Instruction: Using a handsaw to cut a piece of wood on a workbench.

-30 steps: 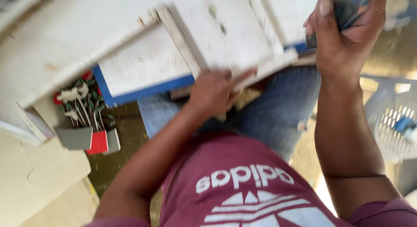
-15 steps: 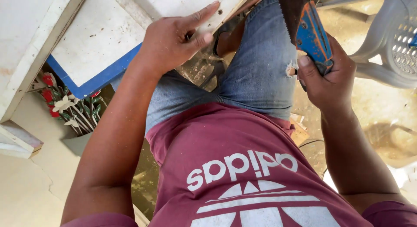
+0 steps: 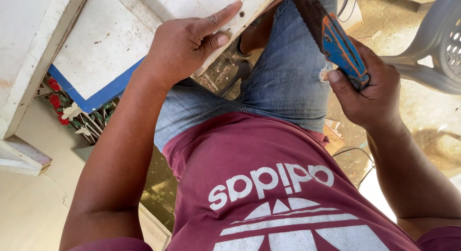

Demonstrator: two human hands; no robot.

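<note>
My left hand (image 3: pixel 189 42) lies flat on the near edge of a white wooden panel (image 3: pixel 103 44), fingers spread and thumb curled under the edge. My right hand (image 3: pixel 370 90) is closed around the blue and orange handle of a hand saw (image 3: pixel 336 37). The saw's toothed blade runs up and left toward the panel's edge and out of the frame's top. My knee in blue jeans (image 3: pixel 283 73) is raised under the panel, between the two hands.
A blue-edged board (image 3: pixel 91 100) lies under the white panel at left, above a bunch of red and white artificial flowers (image 3: pixel 67 112). A grey plastic chair (image 3: pixel 432 49) stands at the right. Dusty ground with wood scraps (image 3: pixel 336 136) lies below.
The view has swung down and closer. My left hand has spread flatter on the panel's edge. My right hand with the saw has come down from high up to the panel's right side.
</note>
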